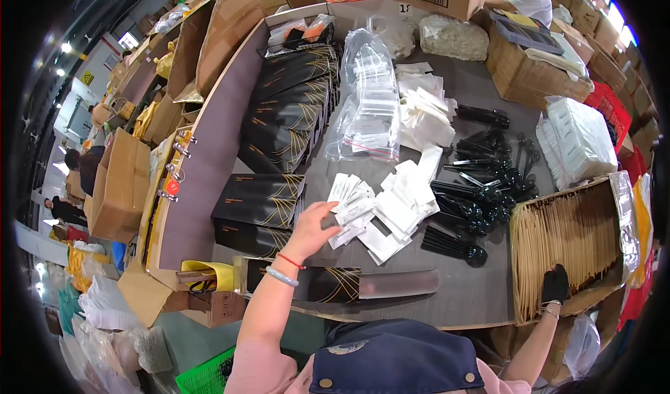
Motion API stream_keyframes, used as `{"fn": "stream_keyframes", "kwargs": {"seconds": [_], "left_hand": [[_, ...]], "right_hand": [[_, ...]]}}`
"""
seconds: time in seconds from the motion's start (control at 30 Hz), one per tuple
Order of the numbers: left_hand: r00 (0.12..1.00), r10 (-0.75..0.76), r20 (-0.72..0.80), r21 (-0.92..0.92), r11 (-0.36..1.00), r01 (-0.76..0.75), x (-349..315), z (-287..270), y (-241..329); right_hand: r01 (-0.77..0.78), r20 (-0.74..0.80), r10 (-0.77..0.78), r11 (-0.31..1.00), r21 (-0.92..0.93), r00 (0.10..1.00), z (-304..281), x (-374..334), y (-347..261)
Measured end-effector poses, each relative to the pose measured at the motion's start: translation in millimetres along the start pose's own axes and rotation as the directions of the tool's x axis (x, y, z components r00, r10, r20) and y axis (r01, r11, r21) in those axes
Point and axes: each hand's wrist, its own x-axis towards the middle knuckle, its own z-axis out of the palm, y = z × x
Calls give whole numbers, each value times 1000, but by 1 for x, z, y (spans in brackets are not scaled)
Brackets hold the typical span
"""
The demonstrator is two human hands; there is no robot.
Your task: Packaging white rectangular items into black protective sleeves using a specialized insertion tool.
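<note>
My left hand (314,228), bare and with a red cord and a pale bangle at the wrist, reaches to the edge of a pile of small white printed slips (351,202). Its thumb and fingers are apart, with a gap between them. My right hand (556,284), in a black glove, rests on the near part of tightly packed thin tan sticks or strips (565,233) in an open carton (517,275). Its dark fingers blend together, so their grip is unclear. In front of me lies a long black box with gold lines (324,284), a translucent tray-like piece (399,284) extending from its right end.
Stacked black boxes (283,125) line the left side. Glossy black spoon-like pieces (481,205) lie between the slips and the carton. Behind are a clear bag of white packets (370,101) and larger white slips (426,111). A white-wrapped stack (578,143) stands right; another person (527,0) is beyond.
</note>
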Motion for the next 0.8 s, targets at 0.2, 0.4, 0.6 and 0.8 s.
{"fn": "stream_keyframes", "kwargs": {"seconds": [0.2, 0.4, 0.6, 0.8], "left_hand": [[978, 64, -197, 674, 733, 88, -11, -4, -9], [993, -94, -73, 868, 484, 110, -13, 11, -15], [999, 36, -40, 804, 594, 11, -13, 7, -7], [872, 281, 400, -12, 953, -302, -16, 36, 36]], "right_hand": [[-258, 184, 255, 966, -9, 949, -7, 3, -29], [41, -568, -102, 992, -119, 817, -6, -8, -29], [267, -371, -13, 717, 644, 929, 15, -82, -198], [-214, 213, 53, 458, 863, 976, 66, -110, -205]]}}
